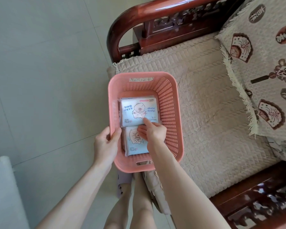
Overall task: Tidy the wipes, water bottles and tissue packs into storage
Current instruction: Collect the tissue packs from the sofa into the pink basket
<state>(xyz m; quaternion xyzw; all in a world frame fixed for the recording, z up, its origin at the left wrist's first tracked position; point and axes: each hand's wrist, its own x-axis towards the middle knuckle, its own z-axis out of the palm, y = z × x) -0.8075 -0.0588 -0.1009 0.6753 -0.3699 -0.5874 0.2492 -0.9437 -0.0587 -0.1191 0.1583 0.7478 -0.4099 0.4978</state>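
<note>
**A:** The right hand (153, 133), where is it and how is it set?

**B:** It is inside a pink slotted basket (178, 123). The forefinger lies straight on the farther tissue pack (135, 111) and the thumb rests on the nearer tissue pack (134, 142). It is loose and grasps nothing that shows, though its other fingers are tucked out of sight.

**A:** And the left hand (106, 142)?

**B:** It is clamped on the basket's left rim, thumb inside and fingers outside.

**A:** What is hard to make out?

**B:** The right forearm covers the nearer pack's right side. An edge peeks from behind the farther pack, perhaps another pack below; I cannot tell. Both packs carry a cartoon drawing, but the print is too small to read.

**A:** And around the basket?

**B:** Its right part sits on the beige quilted cushion (213, 113) of a dark wooden sofa (155, 10), and its left part hangs over the pale tiled floor (48, 63). A fringed patterned throw (262, 63) lies at the right. A white object (2, 187) is cut off at the lower left.
</note>
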